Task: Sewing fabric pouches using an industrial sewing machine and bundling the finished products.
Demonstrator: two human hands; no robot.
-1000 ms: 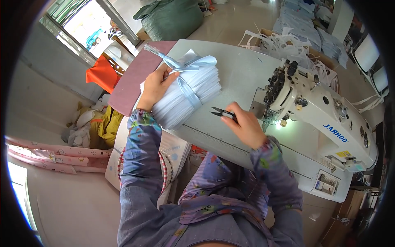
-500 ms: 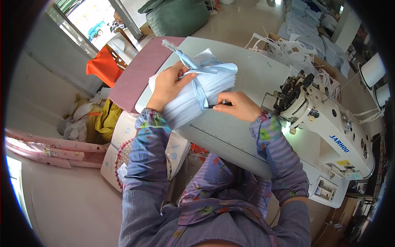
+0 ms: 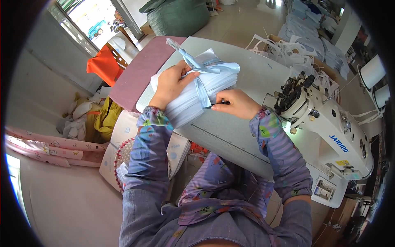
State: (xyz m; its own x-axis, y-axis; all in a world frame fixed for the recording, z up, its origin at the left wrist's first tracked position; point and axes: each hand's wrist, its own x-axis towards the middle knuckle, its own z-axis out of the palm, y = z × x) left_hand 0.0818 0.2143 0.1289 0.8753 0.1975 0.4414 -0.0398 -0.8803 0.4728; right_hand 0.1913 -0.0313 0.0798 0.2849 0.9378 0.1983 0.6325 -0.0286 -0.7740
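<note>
Resting on the fabric bundle (image 3: 201, 88), left hand (image 3: 170, 84); right hand (image 3: 238, 103) grips snips (image 3: 218, 103).

left hand (image 3: 172, 83) pressed flat, palm down, right hand (image 3: 238, 103) curled closed

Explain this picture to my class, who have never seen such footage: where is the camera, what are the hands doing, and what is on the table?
The camera sits on the person's head and looks down, so the forearms enter from below and straight edges look bent. The left hand presses on a stack of pale blue fabric pieces, tied with a light blue strip. The right hand holds a small dark tool, perhaps snips, against the strip. The stack lies on a grey sewing table, with a white sewing machine to the right.
</note>
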